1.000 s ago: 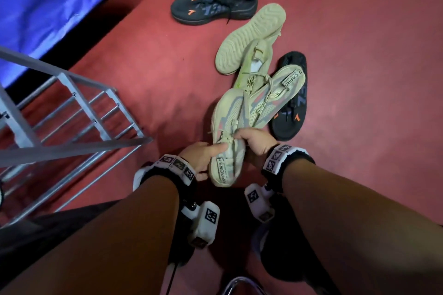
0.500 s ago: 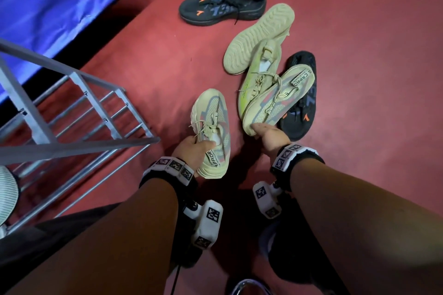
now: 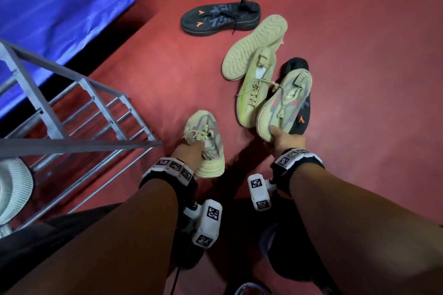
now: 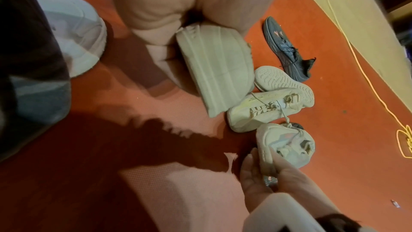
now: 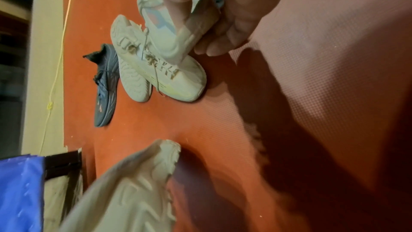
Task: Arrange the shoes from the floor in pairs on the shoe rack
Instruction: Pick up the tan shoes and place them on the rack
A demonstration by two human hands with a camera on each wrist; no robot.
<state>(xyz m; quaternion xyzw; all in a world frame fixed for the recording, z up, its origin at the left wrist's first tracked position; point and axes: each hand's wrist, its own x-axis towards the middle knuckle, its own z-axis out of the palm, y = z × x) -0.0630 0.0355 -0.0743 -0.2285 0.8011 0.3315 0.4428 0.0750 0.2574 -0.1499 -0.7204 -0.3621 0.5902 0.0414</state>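
Observation:
My left hand (image 3: 195, 149) grips the heel of a beige shoe with grey and pink panels (image 3: 206, 132), held just right of the grey metal shoe rack (image 3: 79, 108). Its ribbed sole (image 4: 218, 70) fills the left wrist view. My right hand (image 3: 274, 133) grips the toe of the matching beige shoe (image 3: 285, 100), which lies tilted over a black shoe (image 3: 300, 118). A beige and neon-yellow shoe (image 3: 254, 93) lies beside it, with its mate sole-up (image 3: 254, 48) behind. Another black shoe (image 3: 220, 19) lies farther back.
The floor is a red mat (image 3: 359, 55). A blue padded mat (image 3: 60, 2) lies at the upper left behind the rack. A white fan (image 3: 12, 189) stands at the lower left. A yellow cord (image 4: 361, 70) runs along the mat's far edge.
The two beige shoes, held together before, have come apart. My left hand carried one leftward toward the rack; my right hand moved right onto the other shoe's toe.

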